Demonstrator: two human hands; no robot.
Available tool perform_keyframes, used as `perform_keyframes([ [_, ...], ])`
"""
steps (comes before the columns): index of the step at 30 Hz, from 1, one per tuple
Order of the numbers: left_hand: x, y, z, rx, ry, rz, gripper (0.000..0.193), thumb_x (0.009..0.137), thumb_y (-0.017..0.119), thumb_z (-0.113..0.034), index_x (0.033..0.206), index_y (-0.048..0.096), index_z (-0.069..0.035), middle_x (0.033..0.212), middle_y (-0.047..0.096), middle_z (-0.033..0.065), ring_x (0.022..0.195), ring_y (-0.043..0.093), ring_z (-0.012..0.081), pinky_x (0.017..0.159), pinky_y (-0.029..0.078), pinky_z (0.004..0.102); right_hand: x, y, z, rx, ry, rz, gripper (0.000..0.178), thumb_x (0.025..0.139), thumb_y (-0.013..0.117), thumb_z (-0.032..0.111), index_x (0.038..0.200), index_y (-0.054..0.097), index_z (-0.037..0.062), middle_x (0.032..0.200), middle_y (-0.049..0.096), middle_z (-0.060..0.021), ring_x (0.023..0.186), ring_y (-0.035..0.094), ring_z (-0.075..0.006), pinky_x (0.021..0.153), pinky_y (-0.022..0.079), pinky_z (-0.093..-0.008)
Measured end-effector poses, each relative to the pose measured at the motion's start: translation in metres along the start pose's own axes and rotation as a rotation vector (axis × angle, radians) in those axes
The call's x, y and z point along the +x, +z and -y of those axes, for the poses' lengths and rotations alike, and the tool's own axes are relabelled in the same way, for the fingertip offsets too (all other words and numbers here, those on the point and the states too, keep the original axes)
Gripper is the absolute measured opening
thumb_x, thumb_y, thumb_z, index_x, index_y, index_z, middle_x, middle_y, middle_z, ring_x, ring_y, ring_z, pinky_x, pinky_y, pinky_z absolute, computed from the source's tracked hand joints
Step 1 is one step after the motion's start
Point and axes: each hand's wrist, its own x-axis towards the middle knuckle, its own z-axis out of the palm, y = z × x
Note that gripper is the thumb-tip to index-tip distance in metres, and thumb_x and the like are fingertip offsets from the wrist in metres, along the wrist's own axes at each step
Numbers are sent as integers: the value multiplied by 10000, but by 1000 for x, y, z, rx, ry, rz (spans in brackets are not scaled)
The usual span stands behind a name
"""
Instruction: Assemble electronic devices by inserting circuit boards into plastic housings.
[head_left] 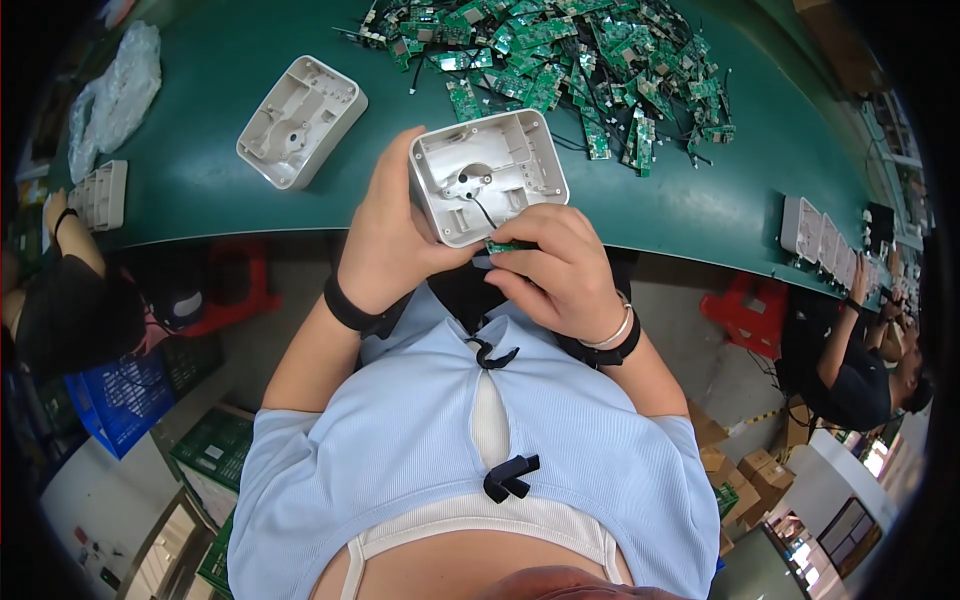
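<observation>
My left hand (385, 235) is wrapped round the left side of a white plastic housing (440, 160), tilted so its hollow inside shows. A black cable (483, 210) runs from a round fitting inside the housing down over its near edge. At that edge my right hand (560, 265) pinches a small green circuit board (498, 246), mostly covered by my fingers. The cable leads toward this board; whether it is joined to it is hidden.
A second white housing (300, 125) lies on the green table (190, 190) to the left. Many circuit boards with black cables (600, 70) are heaped at the far side. Clear plastic bag (120, 95) far left. Co-workers sit at both sides near more housings (825, 238). Red stools (745, 315) stand below.
</observation>
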Motion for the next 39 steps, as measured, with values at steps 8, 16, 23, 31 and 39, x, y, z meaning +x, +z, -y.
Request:
perform_keyframes([
  [8,-1,-1,0,-84,-23,-6,1048,650,975,-114,1509,386,13,1353,611,189,1243,659,288,1019,553,379,-5,16,-14,32,119,-106,214,809,841,54,1002,751,40,1086,740,-64,989,687,-267,855,537,-380],
  [16,1,-3,1,-64,-13,41,1060,663,958,-89,1528,351,1,1335,612,185,1252,652,287,1026,547,386,-2,14,-9,-277,11,-11,259,823,744,80,1082,755,77,1103,728,-43,984,688,-229,811,517,-348],
  [23,-2,2,-1,-4,-22,59,1121,686,951,-92,1576,274,-4,1356,612,181,1190,685,262,991,566,376,-6,4,-16,-330,-96,130,309,797,717,127,1103,745,93,1114,717,-4,962,679,-189,764,494,-321],
  [31,-19,-23,-16,-140,97,9,1269,772,953,-227,1676,84,-33,1571,469,190,859,722,192,748,566,281,-35,-69,-3,-474,-113,21,254,750,733,97,1001,770,99,1098,754,6,888,656,-165,690,487,-313],
  [39,-10,-139,38,507,167,-487,1007,865,852,-225,1657,263,-24,1663,371,175,1473,411,309,1215,334,435,-120,-197,-34,-826,332,-158,239,826,711,-33,1042,782,38,1091,783,-125,894,758,-318,785,596,-366],
])
